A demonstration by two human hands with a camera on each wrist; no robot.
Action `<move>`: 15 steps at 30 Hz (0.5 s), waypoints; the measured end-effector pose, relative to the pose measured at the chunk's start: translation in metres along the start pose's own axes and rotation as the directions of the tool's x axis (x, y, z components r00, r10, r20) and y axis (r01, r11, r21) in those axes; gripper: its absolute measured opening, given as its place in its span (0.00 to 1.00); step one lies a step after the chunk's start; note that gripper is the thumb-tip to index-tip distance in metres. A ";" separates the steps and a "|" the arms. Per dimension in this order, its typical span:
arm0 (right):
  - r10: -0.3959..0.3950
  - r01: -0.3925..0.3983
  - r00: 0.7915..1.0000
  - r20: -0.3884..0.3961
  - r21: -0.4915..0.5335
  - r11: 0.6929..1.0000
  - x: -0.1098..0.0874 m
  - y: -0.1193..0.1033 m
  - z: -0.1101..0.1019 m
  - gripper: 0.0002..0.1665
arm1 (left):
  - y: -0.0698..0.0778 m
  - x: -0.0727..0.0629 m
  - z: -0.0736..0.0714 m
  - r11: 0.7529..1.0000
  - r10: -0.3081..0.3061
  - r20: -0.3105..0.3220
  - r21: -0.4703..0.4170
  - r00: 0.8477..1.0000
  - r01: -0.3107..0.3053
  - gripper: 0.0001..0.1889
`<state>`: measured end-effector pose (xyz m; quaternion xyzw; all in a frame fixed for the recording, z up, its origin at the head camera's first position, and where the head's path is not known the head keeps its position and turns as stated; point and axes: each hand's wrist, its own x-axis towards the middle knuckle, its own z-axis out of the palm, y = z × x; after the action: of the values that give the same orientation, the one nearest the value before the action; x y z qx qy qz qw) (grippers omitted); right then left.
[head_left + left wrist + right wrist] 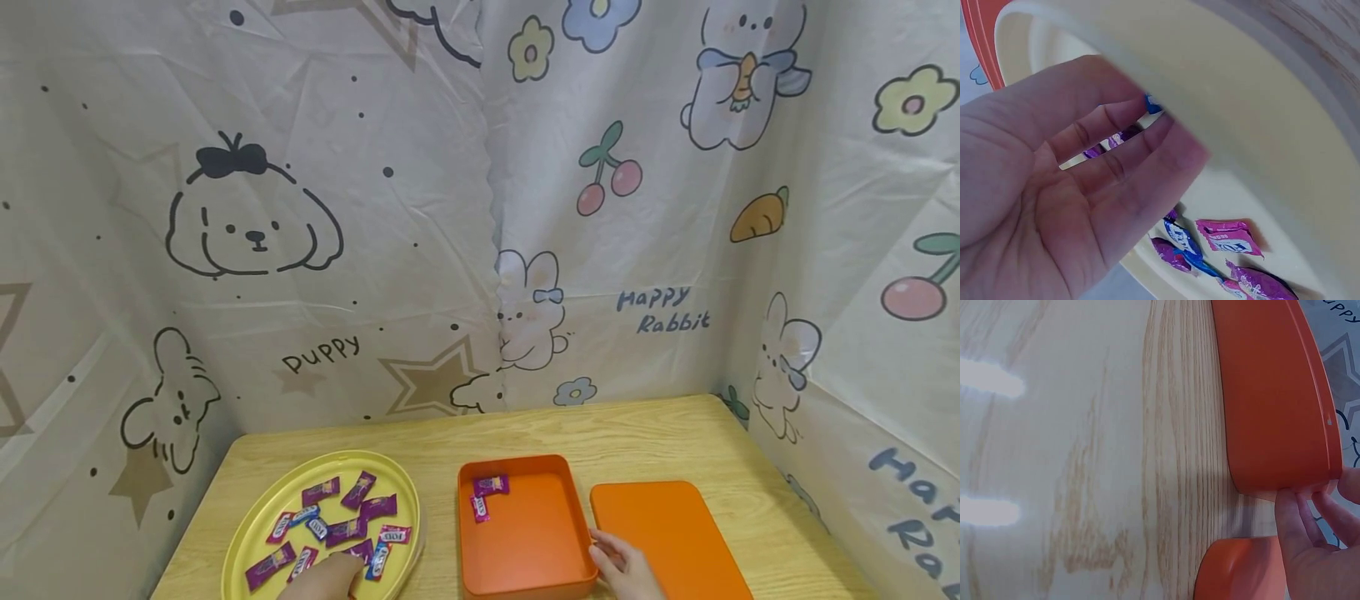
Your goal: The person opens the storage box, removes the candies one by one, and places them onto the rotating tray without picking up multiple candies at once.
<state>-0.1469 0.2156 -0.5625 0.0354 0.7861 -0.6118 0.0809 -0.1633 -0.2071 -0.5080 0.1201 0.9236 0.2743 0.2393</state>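
Note:
My left hand [324, 580] reaches down over the near part of a round yellow tray [234, 550] of small wrapped candies. Its bent fingers lie among the candies in the left wrist view, their tips hidden behind the tray's rim; I cannot tell whether they pinch one. A blue wrapper [1153, 105] shows between thumb and fingers. With its fingertips at the rim and outer wall, my right hand [628, 570] holds the right side of an open orange box [525, 542]. Inside, at the far left corner, lie a purple candy [491, 484] and a pink candy [480, 508].
Right of the box, a flat orange lid [667, 533] lies on the wooden table [435, 442]. Purple, blue and pink candies are spread over the tray, such as a purple candy [270, 567]. A printed cloth curtain [420, 250] hangs behind the table and along its sides.

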 end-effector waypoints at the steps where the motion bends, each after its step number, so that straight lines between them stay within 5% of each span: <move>1: 0.001 -0.001 1.000 0.000 -0.001 1.000 0.000 0.000 0.000 0.34 | 0.002 0.000 0.000 1.000 -0.026 -0.003 0.013 1.000 0.026 0.13; 8: -0.002 0.002 1.000 0.000 -0.009 1.000 0.000 -0.002 0.000 0.34 | 0.019 0.002 -0.005 0.975 -0.209 -0.009 0.076 0.978 0.209 0.09; 11: -0.007 0.007 1.000 0.001 -0.007 1.000 0.000 -0.002 0.000 0.33 | 0.027 0.005 -0.015 0.986 -0.153 0.009 0.068 0.988 0.152 0.07; 15: -0.011 0.011 1.000 -0.003 -0.007 1.000 0.000 0.000 0.000 0.34 | 0.034 0.011 -0.027 0.991 0.056 0.002 0.124 0.998 -0.056 0.24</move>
<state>-0.1466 0.2153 -0.5620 0.0316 0.7886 -0.6093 0.0765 -0.1836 -0.1870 -0.4729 0.1603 0.9354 0.2230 0.2227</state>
